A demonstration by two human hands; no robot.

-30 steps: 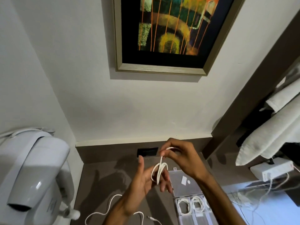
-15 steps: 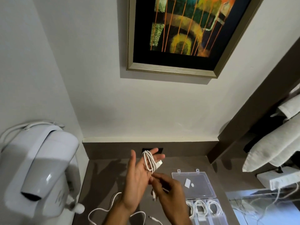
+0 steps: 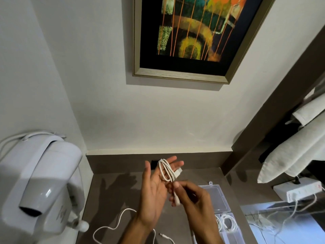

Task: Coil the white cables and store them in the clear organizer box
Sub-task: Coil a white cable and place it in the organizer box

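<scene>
A white cable [image 3: 166,170] is looped around the raised fingers of my left hand [image 3: 154,189], with its USB plug sticking out to the right by the fingertips. My right hand [image 3: 191,198] sits just below and right, pinching the cable's free end with its small connector. The clear organizer box [image 3: 218,199] lies open on the brown counter to the right, lid tipped back, with coiled white cables [image 3: 226,223] in its compartments. Another loose white cable [image 3: 112,226] trails across the counter beneath my left forearm.
A white wall-mounted hair dryer [image 3: 44,184] fills the left side. A framed painting [image 3: 190,37] hangs on the wall above. White towels [image 3: 292,152] hang at the right, above a white power strip [image 3: 299,190] with cords. A dark socket sits in the counter's back panel.
My right hand dropped from above the coil to below it, now pinching the free end. The left-hand fingers have straightened upward with the loops on them. The camera view shifted slightly.
</scene>
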